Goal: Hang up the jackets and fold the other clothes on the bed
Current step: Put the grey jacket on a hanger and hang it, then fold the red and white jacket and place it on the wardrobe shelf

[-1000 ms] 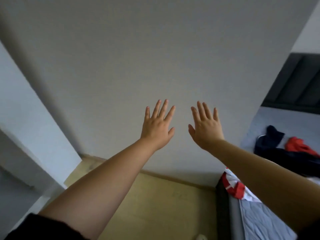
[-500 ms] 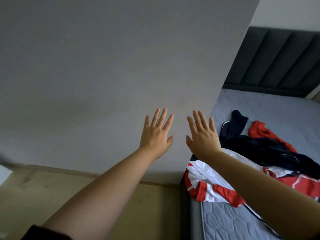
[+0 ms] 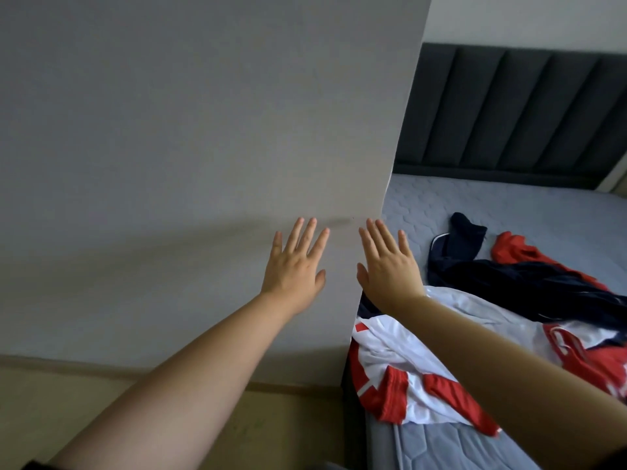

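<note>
The left hand and right hand are extended side by side at centre, fingers straight and spread, holding nothing; on the bed, a white-and-red garment lies at 4 o'clock, with a navy garment and a red garment beyond at 3 o'clock.

The bed has a grey quilted mattress and a dark padded headboard. A heap of clothes lies on it: a white and red jacket at the near corner, a navy jacket behind it, touching, and a red top against the navy one. Beside the bed runs a pale wooden floor.
</note>
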Tool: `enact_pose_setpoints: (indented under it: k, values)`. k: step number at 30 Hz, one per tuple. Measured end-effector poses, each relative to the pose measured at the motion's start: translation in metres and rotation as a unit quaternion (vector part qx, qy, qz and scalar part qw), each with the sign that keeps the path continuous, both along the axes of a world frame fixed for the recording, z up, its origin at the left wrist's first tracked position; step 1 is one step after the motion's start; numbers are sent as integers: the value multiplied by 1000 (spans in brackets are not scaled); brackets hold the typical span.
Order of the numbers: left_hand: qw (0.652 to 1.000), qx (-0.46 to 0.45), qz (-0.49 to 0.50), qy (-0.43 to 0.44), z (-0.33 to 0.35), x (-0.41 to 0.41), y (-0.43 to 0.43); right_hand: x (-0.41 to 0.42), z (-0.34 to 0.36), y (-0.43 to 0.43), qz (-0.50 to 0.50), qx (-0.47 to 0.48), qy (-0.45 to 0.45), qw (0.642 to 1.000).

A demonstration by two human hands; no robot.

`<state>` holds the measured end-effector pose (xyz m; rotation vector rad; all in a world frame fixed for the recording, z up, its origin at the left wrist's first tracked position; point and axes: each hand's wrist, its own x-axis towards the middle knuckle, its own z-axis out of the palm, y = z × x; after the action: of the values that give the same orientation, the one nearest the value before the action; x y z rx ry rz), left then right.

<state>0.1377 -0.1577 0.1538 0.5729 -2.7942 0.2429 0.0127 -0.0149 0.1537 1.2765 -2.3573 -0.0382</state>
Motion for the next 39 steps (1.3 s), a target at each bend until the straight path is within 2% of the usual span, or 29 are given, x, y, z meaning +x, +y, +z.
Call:
enact_pose_setpoints:
  k: [3,7,13,16,19,22,24,27,29,31,33,36,37,39]
  values:
    - [1000,5,3,16,-39,-18,15,-18,-35,19,7,-16,-5,1000]
    - [999,32,-20,-4,-93,-45,57,-46,-84,65,-23,-18,-61,998]
    - [987,142,-36,-72,-163,-93,143,-87,-160,147,-80,47,-169,981]
    - [965,192,-58,-168,-203,-110,179,-100,-202,185,-112,94,-254,956]
    - [935,224,-75,-264,-239,-123,208,-110,-242,221,-171,175,-349,904]
    - [920,240,-80,-300,-268,-132,226,-118,-274,256,-210,220,-401,864]
    - [920,232,-80,-306,-284,-136,233,-123,-290,271,-201,212,-403,867]
    - [937,192,-73,-284,-303,-140,241,-130,-300,274,-170,186,-341,906]
    - [954,156,-71,-247,-312,-139,246,-132,-298,269,-156,132,-339,918]
    - [968,118,-74,-209,-316,-137,250,-124,-292,259,-147,88,-409,896]
    - [976,101,-83,-173,-315,-137,249,-111,-285,248,-122,65,-494,859]
    - [978,127,-106,-130,-308,-132,237,-92,-281,236,-82,29,-572,816]
    - [977,148,-111,-109,-305,-128,232,-87,-280,235,-69,17,-567,820]
    - [973,207,-91,-51,-301,-117,223,-83,-283,240,-24,14,-493,869]
